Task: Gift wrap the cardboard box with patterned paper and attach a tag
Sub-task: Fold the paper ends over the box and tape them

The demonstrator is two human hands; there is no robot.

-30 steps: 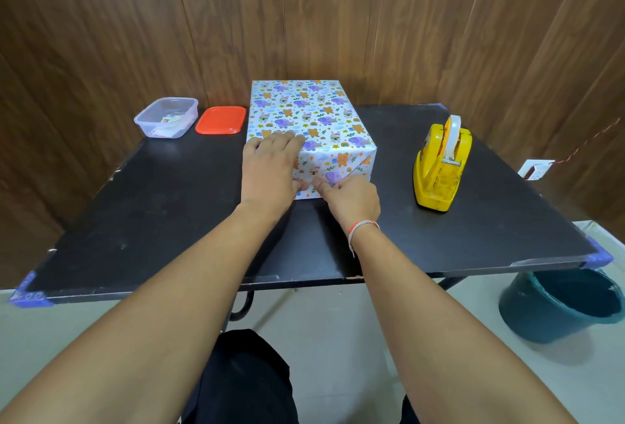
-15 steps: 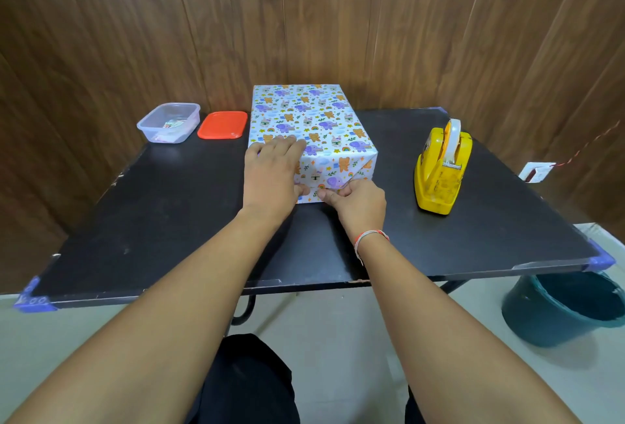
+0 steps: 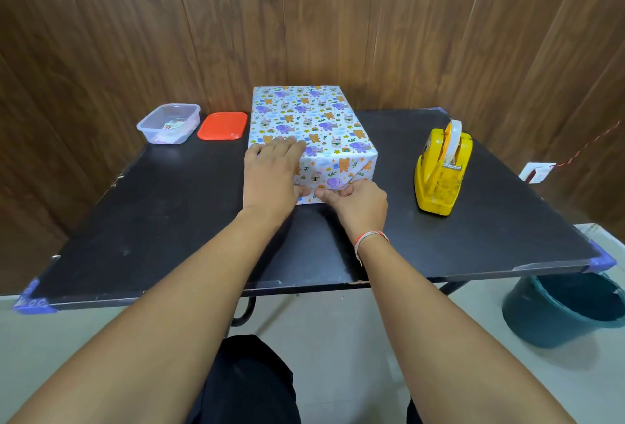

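The box wrapped in white paper with animal prints (image 3: 311,119) lies lengthwise at the middle back of the black table (image 3: 162,220). My left hand (image 3: 272,176) lies flat over the box's near left corner, fingers straight on the top face. My right hand (image 3: 355,202) is at the bottom of the near end face, its fingers curled and pinching the folded paper flap there. A yellow tape dispenser (image 3: 441,170) stands to the right of the box. No tag is seen on the box.
A clear plastic container (image 3: 168,123) with small items inside sits at the back left, its red lid (image 3: 222,125) beside it. A dark teal bucket (image 3: 568,308) stands on the floor under the table's right corner. A wood-panel wall rises behind the table.
My right hand has shifted a little to the right along the bottom of the end face, its fingers curling more onto the flap. My left hand stays flat on the box.
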